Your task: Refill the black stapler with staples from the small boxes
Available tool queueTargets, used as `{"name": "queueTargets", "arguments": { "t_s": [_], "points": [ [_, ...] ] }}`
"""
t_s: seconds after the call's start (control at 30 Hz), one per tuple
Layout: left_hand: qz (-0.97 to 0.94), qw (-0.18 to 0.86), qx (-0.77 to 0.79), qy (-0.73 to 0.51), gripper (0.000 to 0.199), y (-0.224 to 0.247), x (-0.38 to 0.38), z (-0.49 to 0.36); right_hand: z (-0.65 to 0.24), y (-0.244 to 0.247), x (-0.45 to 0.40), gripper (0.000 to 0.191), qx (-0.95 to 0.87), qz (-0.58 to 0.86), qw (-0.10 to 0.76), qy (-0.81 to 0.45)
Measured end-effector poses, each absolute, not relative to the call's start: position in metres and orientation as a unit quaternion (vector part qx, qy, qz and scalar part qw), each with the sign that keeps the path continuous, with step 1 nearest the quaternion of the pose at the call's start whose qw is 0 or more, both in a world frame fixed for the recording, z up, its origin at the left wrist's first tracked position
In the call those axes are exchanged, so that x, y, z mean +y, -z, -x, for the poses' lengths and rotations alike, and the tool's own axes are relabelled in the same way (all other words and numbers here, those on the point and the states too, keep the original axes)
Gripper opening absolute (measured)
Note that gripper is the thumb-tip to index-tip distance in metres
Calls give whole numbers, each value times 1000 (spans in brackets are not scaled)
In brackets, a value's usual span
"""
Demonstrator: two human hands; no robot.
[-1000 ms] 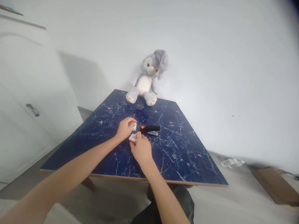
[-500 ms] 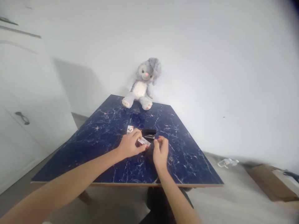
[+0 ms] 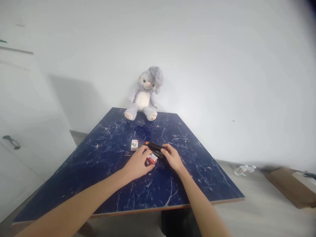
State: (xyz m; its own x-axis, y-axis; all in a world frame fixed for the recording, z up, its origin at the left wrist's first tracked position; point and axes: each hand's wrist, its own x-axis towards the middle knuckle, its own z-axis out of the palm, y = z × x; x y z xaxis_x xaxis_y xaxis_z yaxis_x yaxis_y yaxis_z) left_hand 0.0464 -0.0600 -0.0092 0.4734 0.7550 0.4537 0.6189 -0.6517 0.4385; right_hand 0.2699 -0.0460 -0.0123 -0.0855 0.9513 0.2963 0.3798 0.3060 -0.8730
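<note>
Black stapler (image 3: 154,148), orange-tipped, lies on the blue marble-pattern worktop (image 3: 103,158), its rear end under the right hand (image 3: 173,158). Fingers of that hand are curled over the stapler and appear closed on it. The left hand (image 3: 137,163) lies palm down with fingers extended, their tips just beside the stapler and over the edge of a small red-and-white carton (image 3: 152,159); whether it grips the carton cannot be determined. That carton lies between the hands. A small white carton (image 3: 134,144) stands apart, just left of the stapler's orange tip. A plush rabbit (image 3: 142,98) sits at the far edge of the worktop against the wall. A white cabinet (image 3: 27,115) stands to the left. A plastic bottle (image 3: 244,170) and flattened cardboard (image 3: 290,187) lie on the floor to the right.
</note>
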Motion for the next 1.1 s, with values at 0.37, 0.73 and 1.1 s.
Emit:
{"name": "queueTargets", "arguments": {
  "t_s": [0.37,0.73,1.1],
  "points": [
    [-849,186,387,-310,58,5,-41,-36,-263,5,-60,31,-650,469,464,-377],
    [-861,192,410,-230,93,-2,-40,-28,-258,8,-60,30,-623,448,479,-427],
    [-807,356,392,-261,89,2,-33,-29,-260,10,-57,31,-637,437,488,-407]
  ]
}}
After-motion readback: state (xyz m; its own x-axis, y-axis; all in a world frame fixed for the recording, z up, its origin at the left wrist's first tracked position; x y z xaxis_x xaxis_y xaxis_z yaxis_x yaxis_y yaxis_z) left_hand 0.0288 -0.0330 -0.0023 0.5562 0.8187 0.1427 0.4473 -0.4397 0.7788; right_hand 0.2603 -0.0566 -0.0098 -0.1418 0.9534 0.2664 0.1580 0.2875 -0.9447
